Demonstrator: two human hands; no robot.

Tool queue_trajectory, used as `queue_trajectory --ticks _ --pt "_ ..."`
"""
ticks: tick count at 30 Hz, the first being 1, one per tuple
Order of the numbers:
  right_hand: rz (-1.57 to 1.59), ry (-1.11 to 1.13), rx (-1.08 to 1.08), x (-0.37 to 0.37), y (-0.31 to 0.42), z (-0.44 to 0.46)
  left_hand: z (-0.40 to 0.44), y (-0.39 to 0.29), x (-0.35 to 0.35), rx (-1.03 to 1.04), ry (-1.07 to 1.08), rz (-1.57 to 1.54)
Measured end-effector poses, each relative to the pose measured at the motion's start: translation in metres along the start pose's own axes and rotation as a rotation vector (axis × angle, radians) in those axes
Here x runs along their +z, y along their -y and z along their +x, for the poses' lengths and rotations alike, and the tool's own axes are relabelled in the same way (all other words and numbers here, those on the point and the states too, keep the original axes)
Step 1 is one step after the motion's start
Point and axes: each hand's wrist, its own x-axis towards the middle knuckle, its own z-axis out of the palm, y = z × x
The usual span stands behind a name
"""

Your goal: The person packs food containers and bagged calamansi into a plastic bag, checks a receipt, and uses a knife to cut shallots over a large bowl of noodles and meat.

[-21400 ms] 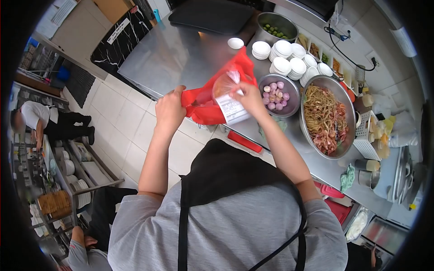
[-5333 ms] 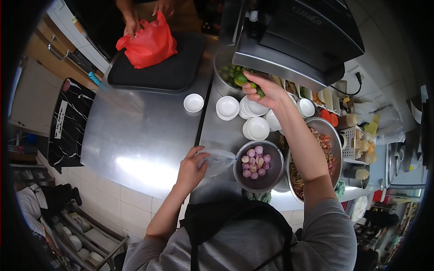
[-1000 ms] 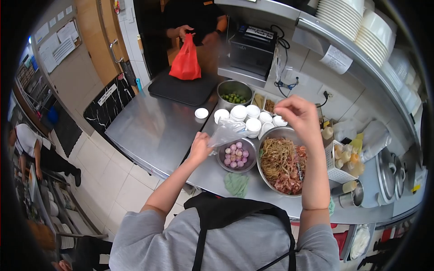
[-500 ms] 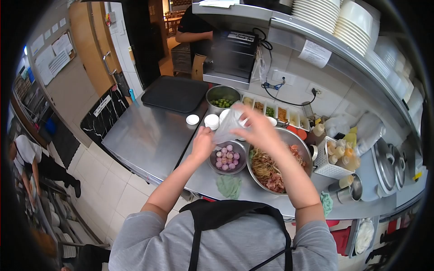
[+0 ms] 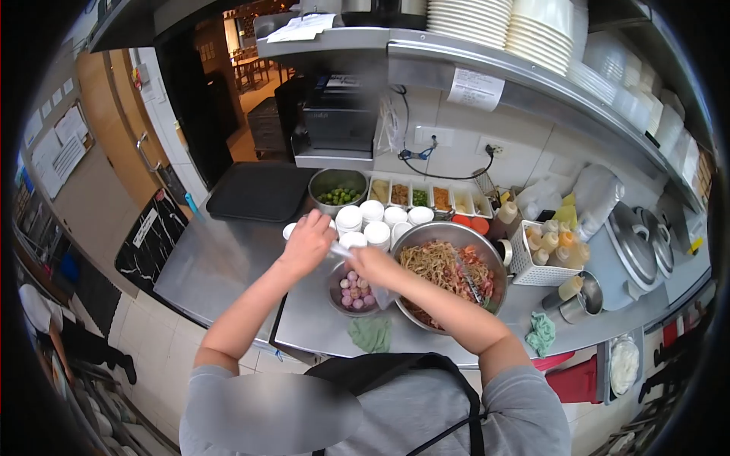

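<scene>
Both hands are closed on a clear plastic bag (image 5: 341, 250), which is stretched between them. My left hand (image 5: 307, 242) pinches one end, beside several white lidded tubs (image 5: 376, 233). My right hand (image 5: 369, 266) grips it further along, and part of the bag hangs below that hand. Under them sits a metal bowl (image 5: 334, 302) of peeled purple shallots (image 5: 356, 292), partly hidden by my right hand. Just right of it, a large metal bowl (image 5: 498, 267) holds shredded brown and reddish food (image 5: 433, 262) with tongs (image 5: 471, 285) lying in it.
Behind the tubs stand a pot of green limes (image 5: 340, 195) and a row of small food trays (image 5: 420, 197). A black tray (image 5: 262, 191) lies at the back left. A white basket of bottles (image 5: 544, 258) is at right, green cloths (image 5: 370, 333) near the front edge. A shelf (image 5: 487, 64) overhangs.
My right hand has come down and left, closing on the bag, which was held higher between both hands. The view has shifted, and the person by the doorway is out of sight.
</scene>
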Motion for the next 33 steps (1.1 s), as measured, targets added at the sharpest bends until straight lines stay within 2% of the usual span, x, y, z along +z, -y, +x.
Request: queue_trajectory --ticks 2,4,5,6,8,10,12,14,16,17,18,19,20,22,24,25,26,28,29,31,32,33 --pt "0.425 0.203 0.109 -0.002 0.010 -0.019 -0.004 0.005 0.002 0.093 -0.008 -0.037" --pt "0.578 0.351 0.209 -0.009 0.014 -0.037 -0.010 0.008 0.006 0.192 -0.010 -0.077" --pt "0.669 0.328 0.161 -0.009 0.011 -0.047 -0.012 0.011 0.008 0.189 -0.033 -0.087" --pt "0.635 0.336 0.090 -0.014 0.008 -0.053 -0.013 0.012 0.009 0.185 -0.056 -0.099" --pt "0.649 0.316 0.126 -0.035 0.026 -0.070 -0.009 0.014 0.010 0.189 -0.069 -0.117" --pt "0.604 0.248 0.052 -0.042 0.025 -0.078 -0.003 0.015 0.011 0.189 -0.107 -0.159" --pt "0.547 0.314 0.136 -0.058 0.028 -0.089 0.002 0.017 0.015 0.185 -0.118 -0.182" --pt "0.464 0.251 0.110 -0.073 0.035 -0.098 0.006 0.014 0.019 0.175 -0.129 -0.204" --pt "0.181 0.185 0.029 -0.083 0.035 -0.106 0.010 0.006 0.022 0.129 -0.059 -0.267" --pt "0.182 0.184 0.030 -0.086 0.032 -0.108 0.012 0.001 0.023 0.077 0.044 -0.359" --pt "-0.035 0.030 -0.069 -0.087 0.029 -0.109 0.013 -0.006 0.022 0.077 0.045 -0.361" --pt "-0.251 -0.123 -0.169 -0.089 0.025 -0.110 0.014 -0.015 0.019 0.082 0.181 -0.389" --pt "-0.250 -0.121 -0.168 -0.093 0.021 -0.109 0.013 -0.023 0.018 0.088 0.316 -0.414" --pt "-0.476 -0.261 -0.083 -0.104 0.011 -0.103 0.014 -0.038 0.024 0.080 0.351 -0.506" --pt "-0.595 -0.432 -0.064 -0.107 -0.019 -0.097 0.021 -0.054 0.017 -0.385 0.687 -0.982" --pt "-0.627 -0.564 -0.063 -0.105 -0.032 -0.092 0.017 -0.063 0.030 -0.589 0.648 -1.335" --pt "-0.622 -0.563 -0.056 -0.093 -0.047 -0.087 0.026 -0.075 0.027 -0.590 0.657 -1.336" --pt "-0.493 -0.558 0.176 -0.051 -0.081 -0.067 0.053 -0.103 0.017 -0.882 0.316 -1.816" --pt "-0.413 -0.526 0.087 0.000 -0.118 -0.055 0.059 -0.113 0.033 -0.883 0.321 -1.816" --pt "-0.220 -0.368 0.083 0.075 -0.114 -0.049 0.064 -0.120 0.087 -0.849 0.051 -1.716" --pt "-0.110 -0.241 0.166 0.081 -0.084 -0.054 0.056 -0.117 0.103 -0.848 0.051 -1.715" --pt "-0.112 -0.244 0.162 0.069 -0.065 -0.061 0.044 -0.113 0.115 -0.816 0.011 -1.406"
